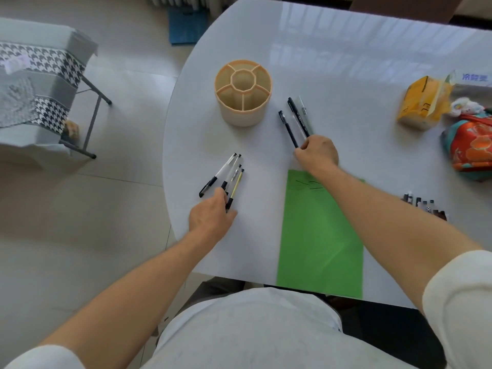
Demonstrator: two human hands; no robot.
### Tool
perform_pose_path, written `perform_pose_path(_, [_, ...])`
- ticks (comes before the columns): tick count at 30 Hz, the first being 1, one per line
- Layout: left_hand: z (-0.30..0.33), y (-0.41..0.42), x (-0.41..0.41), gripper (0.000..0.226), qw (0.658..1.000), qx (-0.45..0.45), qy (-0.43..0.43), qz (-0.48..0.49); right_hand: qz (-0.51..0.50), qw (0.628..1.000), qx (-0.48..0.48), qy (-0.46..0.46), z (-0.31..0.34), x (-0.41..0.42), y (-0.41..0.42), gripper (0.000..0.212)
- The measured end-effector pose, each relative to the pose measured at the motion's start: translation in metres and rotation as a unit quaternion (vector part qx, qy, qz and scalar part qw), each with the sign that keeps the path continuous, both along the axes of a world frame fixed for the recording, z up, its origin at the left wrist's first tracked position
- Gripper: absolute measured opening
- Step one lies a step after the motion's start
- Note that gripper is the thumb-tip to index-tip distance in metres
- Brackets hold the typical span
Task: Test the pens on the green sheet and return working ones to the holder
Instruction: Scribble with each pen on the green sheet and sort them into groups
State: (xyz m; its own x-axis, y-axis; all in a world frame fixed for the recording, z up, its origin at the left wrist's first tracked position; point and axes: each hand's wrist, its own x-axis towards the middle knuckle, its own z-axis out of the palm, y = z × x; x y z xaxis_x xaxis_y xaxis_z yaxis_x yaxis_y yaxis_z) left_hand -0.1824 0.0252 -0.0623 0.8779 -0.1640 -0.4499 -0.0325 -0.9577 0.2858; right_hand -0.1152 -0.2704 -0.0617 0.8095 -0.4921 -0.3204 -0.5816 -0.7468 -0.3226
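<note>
Fingers of the right hand [318,151] grasp a fan of black and clear pens [296,121]; left hand [213,214] fingers pinch another pen cluster [229,177] at eight o'clock from the round beige compartmented holder [243,93], every compartment empty. Green paper sheet [320,235] lies at six o'clock on the white desk [346,75].

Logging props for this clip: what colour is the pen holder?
Pale beige holder with orange-tinted rims, seen clearly in the head view.

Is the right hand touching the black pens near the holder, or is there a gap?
Touching. The head view shows the right hand closed around the lower ends of the black pens, no gap visible.
</note>
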Motion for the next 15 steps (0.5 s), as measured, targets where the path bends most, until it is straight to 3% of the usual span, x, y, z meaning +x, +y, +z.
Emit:
perform_pose_path(3, [0.006, -0.009, 0.006, 0.032, 0.997, -0.071, -0.029, 0.0, -0.053, 0.987, 0.125, -0.083, 0.017, -0.035, -0.002, 0.008])
perform_pose_path(6, [0.014, -0.026, 0.015, 0.04, 0.985, -0.168, -0.031, -0.013, -0.137, 0.938, 0.282, -0.148, 0.033, -0.087, -0.001, 0.005])
perform_pose_path(9, [0.021, -0.047, 0.021, 0.058, 0.971, -0.218, 0.017, -0.092, -0.171, 0.891, 0.386, -0.165, 0.044, -0.143, -0.002, 0.008])
perform_pose_path(15, [0.026, -0.078, 0.012, 0.014, 0.931, -0.213, 0.129, -0.268, -0.281, 0.794, 0.49, -0.223, 0.053, -0.204, -0.003, 0.014])
